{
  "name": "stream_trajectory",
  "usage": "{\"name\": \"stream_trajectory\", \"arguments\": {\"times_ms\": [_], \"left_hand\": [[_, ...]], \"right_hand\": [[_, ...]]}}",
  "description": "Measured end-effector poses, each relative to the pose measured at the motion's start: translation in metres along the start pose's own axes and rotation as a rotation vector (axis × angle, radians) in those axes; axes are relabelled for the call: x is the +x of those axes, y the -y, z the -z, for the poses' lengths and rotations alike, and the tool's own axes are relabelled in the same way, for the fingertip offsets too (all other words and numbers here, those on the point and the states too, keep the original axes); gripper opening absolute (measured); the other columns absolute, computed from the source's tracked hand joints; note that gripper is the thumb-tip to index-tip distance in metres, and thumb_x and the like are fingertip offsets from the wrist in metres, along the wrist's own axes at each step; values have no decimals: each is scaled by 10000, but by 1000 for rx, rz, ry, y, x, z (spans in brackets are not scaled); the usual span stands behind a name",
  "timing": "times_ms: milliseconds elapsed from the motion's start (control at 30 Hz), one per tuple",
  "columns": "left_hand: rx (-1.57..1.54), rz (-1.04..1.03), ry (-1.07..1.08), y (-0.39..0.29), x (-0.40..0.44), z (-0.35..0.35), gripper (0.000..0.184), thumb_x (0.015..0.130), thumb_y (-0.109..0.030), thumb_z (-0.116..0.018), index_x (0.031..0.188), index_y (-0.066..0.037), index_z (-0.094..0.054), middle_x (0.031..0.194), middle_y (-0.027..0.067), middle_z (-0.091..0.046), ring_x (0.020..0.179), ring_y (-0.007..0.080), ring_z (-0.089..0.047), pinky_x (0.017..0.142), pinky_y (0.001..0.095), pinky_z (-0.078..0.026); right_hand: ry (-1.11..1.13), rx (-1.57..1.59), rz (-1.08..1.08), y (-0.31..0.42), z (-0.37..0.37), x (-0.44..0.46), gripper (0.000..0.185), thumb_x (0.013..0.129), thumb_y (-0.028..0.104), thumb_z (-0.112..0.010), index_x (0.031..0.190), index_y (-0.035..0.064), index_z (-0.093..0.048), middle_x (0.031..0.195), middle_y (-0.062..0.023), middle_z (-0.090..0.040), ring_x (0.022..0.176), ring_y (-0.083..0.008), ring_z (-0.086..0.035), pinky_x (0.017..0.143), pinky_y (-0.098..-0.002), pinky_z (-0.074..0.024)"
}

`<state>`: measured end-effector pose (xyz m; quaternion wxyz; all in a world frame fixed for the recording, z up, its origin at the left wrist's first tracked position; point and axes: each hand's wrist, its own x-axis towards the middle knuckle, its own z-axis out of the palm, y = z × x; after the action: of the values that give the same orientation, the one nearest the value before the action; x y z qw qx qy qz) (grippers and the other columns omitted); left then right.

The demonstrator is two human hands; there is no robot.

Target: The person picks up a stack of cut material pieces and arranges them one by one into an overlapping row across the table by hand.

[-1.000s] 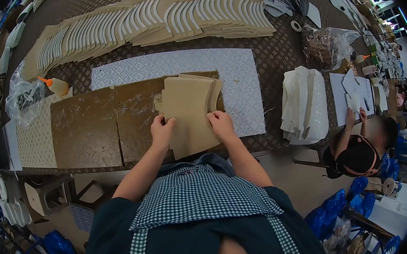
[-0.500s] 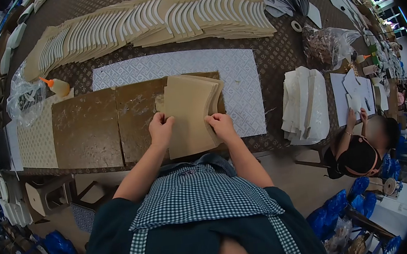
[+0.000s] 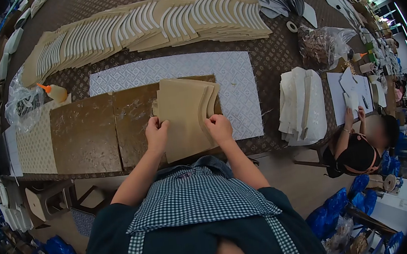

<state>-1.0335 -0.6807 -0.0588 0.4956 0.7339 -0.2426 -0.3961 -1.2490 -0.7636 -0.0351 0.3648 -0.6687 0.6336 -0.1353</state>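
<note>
A stack of tan cut sheets, with curved right edges, lies on the brown board in front of me. My left hand is closed at the stack's left edge, thumb and fingers pinched together. On the other side, my right hand pinches the curved right edge, where several layers show fanned apart. Which layers each hand grips is hidden. Beneath the board's far side lies a white patterned sheet.
A long overlapping row of tan pieces with white curved strips spans the far side. An orange-tipped bottle stands left. White pieces, a plastic bag and a tape roll are right, near a seated person.
The stack's layers are fanned farther apart along the right edge. My left hand has shifted slightly left along with the stack; the whole view has also moved a little.
</note>
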Motion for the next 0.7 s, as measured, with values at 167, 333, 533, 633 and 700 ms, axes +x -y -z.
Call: {"name": "stream_trajectory", "arguments": {"times_ms": [167, 333, 533, 633, 700], "left_hand": [[-29, -26, -7, 6, 0, 0, 269, 786, -140, -658, 981, 25, -573, 811, 56, -618, 724, 118, -565, 662, 273, -475], [-29, 7, -9, -1, -3, -1, 265, 789, -138, -661, 981, 24, -577, 820, 54, -622, 726, 119, -567, 668, 274, -478], [-2, 22, 3, -7, -4, 2, 257, 793, -132, -664, 986, 18, -586, 840, 59, -633, 749, 124, -580, 686, 273, -481], [-7, 27, 16, -11, -3, 2, 243, 803, -122, -654, 989, 17, -582, 852, 52, -628, 759, 118, -574, 693, 267, -475], [12, 23, 24, -12, -2, 3, 217, 823, -107, -637, 990, 15, -572, 859, 30, -606, 761, 104, -555, 688, 255, -462]], "right_hand": [[-110, -83, 100, -11, -14, 1, 242, 815, 290, -628, 761, 56, -650, 830, -129, -608, 797, -346, -597, 680, -457, -472], [-116, -85, 94, -9, -13, 1, 241, 804, 288, -633, 759, 52, -642, 822, -129, -605, 784, -340, -596, 671, -448, -470], [-117, -98, 105, -3, -10, -1, 241, 791, 292, -644, 741, 56, -647, 806, -128, -607, 772, -333, -598, 659, -437, -470], [-114, -128, 99, -1, -9, -2, 220, 795, 285, -645, 741, 71, -646, 831, -116, -603, 777, -331, -599, 665, -444, -478], [-128, -133, 99, 0, -10, -3, 218, 791, 286, -648, 735, 75, -645, 830, -114, -602, 775, -329, -600, 663, -444, -479]]}}
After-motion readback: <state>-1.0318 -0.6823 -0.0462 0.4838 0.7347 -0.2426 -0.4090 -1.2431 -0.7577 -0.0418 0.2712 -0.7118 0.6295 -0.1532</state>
